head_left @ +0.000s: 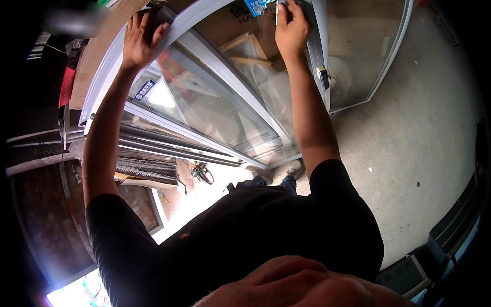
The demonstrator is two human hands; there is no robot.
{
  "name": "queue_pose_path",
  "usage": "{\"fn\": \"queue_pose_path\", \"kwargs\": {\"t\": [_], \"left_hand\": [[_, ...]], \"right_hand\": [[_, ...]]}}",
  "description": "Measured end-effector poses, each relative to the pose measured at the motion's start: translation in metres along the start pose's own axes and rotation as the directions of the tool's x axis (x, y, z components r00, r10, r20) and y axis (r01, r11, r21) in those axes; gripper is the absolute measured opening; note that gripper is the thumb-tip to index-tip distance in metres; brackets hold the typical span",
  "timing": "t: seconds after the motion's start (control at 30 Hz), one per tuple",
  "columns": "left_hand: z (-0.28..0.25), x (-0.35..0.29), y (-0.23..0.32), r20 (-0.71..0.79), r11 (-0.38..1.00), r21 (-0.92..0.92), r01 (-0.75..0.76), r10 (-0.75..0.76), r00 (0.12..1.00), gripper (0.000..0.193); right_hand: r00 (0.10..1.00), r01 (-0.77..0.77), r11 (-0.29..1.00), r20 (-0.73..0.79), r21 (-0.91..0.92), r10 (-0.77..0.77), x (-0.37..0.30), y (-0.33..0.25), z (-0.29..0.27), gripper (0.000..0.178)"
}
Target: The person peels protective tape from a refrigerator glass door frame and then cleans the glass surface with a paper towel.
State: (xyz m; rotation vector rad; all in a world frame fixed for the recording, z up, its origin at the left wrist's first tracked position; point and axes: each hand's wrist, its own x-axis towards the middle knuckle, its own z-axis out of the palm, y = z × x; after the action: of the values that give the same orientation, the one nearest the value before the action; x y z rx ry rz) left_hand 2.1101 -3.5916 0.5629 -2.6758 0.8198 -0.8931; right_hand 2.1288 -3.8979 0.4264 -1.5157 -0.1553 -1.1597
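A large white-framed glass window panel (220,102) stands tilted in front of me. My left hand (140,42) lies on the outer edge of its white frame at the upper left, fingers stretched and thumb apart. At the top, my right hand (292,31) is closed, pinching a narrow white piece (277,14) whose kind I cannot make out. Close beside that piece is a blue sticker (257,6) on the glass. Lower on the glass sits a smaller dark blue label (145,89).
To the right stands another glazed sash (365,51) with a dark handle (323,77). Metal profiles (153,166) and a coil of cable (202,173) lie at the left. A shoe (290,171) shows by the panel's lower corner. Concrete floor (399,148) spreads right.
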Motion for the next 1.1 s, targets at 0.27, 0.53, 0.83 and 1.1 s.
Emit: {"fn": "queue_pose_path", "kwargs": {"t": [0.27, 0.53, 0.83, 1.1], "left_hand": [[-0.004, 0.006, 0.010, 0.008, 1.000, 0.031, -0.001, 0.000, 1.000, 0.049], [-0.004, 0.004, 0.007, -0.006, 1.000, -0.026, 0.005, -0.005, 1.000, 0.049], [-0.007, 0.000, 0.015, -0.088, 1.000, -0.016, 0.024, -0.026, 0.996, 0.046], [-0.020, 0.078, 0.184, 0.255, 0.978, -0.075, 0.195, -0.170, 0.952, 0.040]], "right_hand": [[0.990, 0.123, 0.992, 0.063, 0.026, -0.124, -0.042, 0.038, 0.017, 0.022], [0.980, 0.030, 0.999, 0.196, 0.041, -0.037, -0.079, 0.029, -0.002, 0.023], [0.968, -0.221, 0.970, 0.140, 0.101, 0.207, -0.042, 0.028, -0.007, 0.023], [0.917, -0.396, 0.904, 0.130, 0.164, 0.378, -0.012, 0.000, -0.010, 0.021]]}}
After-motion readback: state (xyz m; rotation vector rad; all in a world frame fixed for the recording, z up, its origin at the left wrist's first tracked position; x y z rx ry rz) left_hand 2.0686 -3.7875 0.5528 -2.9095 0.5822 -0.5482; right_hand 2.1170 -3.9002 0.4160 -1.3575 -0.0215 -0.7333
